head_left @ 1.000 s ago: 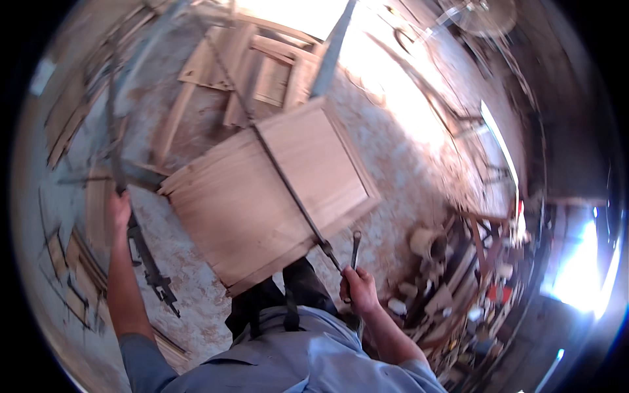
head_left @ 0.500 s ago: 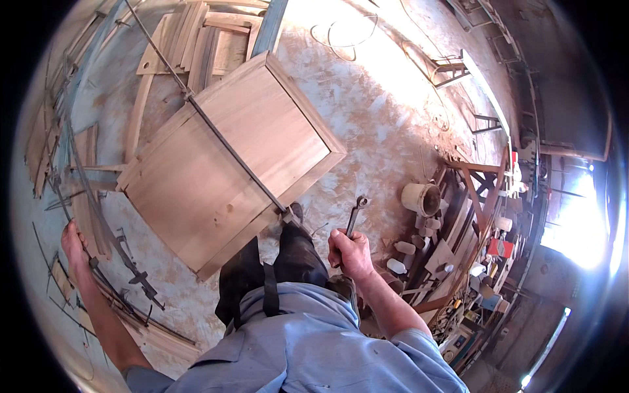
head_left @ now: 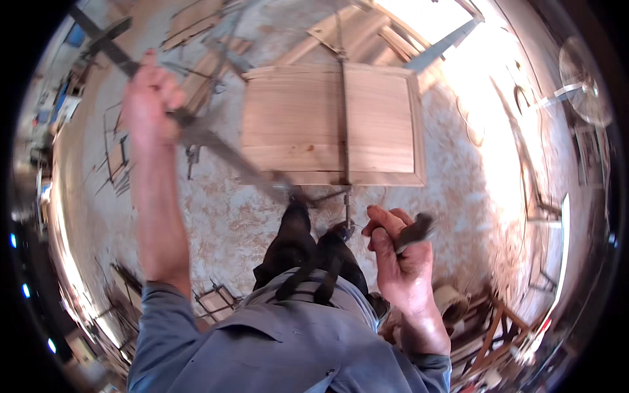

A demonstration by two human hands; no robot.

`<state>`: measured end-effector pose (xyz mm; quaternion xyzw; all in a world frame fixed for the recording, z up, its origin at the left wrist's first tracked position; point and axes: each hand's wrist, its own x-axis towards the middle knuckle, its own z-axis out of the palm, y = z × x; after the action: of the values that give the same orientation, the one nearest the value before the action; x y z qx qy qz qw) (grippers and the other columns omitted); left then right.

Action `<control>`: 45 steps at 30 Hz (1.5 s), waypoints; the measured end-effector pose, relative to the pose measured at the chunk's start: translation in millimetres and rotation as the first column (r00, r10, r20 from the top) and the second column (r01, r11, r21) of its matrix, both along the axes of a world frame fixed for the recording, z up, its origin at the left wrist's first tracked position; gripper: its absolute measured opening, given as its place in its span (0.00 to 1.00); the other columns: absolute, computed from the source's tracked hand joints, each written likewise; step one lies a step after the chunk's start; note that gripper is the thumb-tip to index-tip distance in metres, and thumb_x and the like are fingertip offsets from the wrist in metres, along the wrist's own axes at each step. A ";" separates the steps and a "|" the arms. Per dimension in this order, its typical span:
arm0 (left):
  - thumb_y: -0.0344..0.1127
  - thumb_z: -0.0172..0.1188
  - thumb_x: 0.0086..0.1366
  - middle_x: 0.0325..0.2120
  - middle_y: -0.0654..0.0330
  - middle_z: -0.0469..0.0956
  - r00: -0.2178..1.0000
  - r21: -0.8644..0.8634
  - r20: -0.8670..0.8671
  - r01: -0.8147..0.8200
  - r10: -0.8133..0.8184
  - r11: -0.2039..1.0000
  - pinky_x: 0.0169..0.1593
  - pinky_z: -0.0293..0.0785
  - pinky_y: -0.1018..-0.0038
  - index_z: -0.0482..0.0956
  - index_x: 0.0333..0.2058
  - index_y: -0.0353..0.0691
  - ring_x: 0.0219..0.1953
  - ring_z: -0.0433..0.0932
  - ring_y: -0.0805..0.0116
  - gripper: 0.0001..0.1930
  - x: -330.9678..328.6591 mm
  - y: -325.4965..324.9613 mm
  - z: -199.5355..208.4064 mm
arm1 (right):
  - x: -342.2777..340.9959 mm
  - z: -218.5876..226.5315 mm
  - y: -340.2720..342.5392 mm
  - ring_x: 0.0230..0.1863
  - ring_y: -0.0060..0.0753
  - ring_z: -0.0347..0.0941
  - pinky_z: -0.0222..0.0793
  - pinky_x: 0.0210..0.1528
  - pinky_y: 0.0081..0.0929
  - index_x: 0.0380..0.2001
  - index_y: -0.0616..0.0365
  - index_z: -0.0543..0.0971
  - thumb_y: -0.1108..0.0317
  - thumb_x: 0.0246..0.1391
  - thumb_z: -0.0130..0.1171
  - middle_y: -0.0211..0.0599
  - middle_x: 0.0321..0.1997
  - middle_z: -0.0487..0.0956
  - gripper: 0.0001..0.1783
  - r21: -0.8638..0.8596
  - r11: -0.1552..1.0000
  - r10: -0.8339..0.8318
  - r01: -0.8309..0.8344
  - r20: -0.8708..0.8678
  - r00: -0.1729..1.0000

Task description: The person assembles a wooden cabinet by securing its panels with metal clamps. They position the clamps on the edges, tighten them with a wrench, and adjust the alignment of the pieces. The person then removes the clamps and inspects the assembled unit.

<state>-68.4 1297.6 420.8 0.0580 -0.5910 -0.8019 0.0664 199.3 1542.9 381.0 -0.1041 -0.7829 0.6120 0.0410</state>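
Note:
My left hand [head_left: 151, 98] is raised at the left, its fingers wrapped round a long dark metal bar clamp [head_left: 219, 144], which slants from the upper left down to near my shins and is blurred. In front of me lies a framed wooden panel [head_left: 295, 121] with a wide pale board inside its frame. A second bar clamp [head_left: 344, 124] runs across it from the far edge to the near edge. My right hand [head_left: 407, 265] is closed round a wrench [head_left: 415, 231], with one end sticking out past the thumb, right of the panel's near edge.
Blue-grey metal supports [head_left: 445, 46] and loose boards [head_left: 373, 29] are beyond the panel. Metal clamps and frames [head_left: 118, 164] lie on the floor at left. At lower right are a bucket [head_left: 451, 302] and a wooden rack [head_left: 495, 331]; a fan [head_left: 583, 82] is at far right.
My left hand has risen and moved inward, bringing a bar clamp up from the left. The view has turned, so the panel now looks squarer to me. The wrench stays in my right hand, now tilted differently.

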 end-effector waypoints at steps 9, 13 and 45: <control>0.35 0.44 0.71 0.19 0.67 0.58 0.983 0.209 0.059 -0.182 0.173 0.961 0.15 0.62 0.75 0.59 0.34 0.45 0.15 0.59 0.76 0.06 168.3 30.6 -64.4 | -18.1 -27.8 -55.5 0.42 0.49 0.74 0.73 0.42 0.40 0.52 0.58 0.72 0.68 0.48 0.62 0.46 0.45 0.76 0.25 0.693 0.682 0.439 -0.234 -0.132 0.889; 0.37 0.47 0.71 0.21 0.66 0.60 0.978 0.245 0.081 -0.208 0.193 0.947 0.17 0.68 0.72 0.60 0.39 0.46 0.16 0.61 0.75 0.05 203.0 22.0 -98.6 | -12.3 -48.4 -77.4 0.32 0.41 0.77 0.74 0.31 0.36 0.52 0.57 0.73 0.65 0.51 0.60 0.41 0.33 0.76 0.24 0.549 0.716 0.499 -0.431 0.030 0.866; 0.30 0.46 0.67 0.24 0.62 0.64 0.959 0.367 0.222 -0.248 0.175 0.897 0.34 0.74 0.62 0.65 0.38 0.42 0.24 0.67 0.68 0.03 164.0 85.7 -148.4 | -57.9 -76.3 130.0 0.27 0.35 0.75 0.72 0.22 0.33 0.39 0.47 0.78 0.35 0.44 0.61 0.33 0.27 0.73 0.30 0.824 0.225 0.699 -0.520 0.236 0.675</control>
<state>95.6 1383.3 272.4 0.2077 -0.4127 -0.8827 0.0860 141.4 1672.9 304.7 0.3025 -0.9413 0.1227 -0.0855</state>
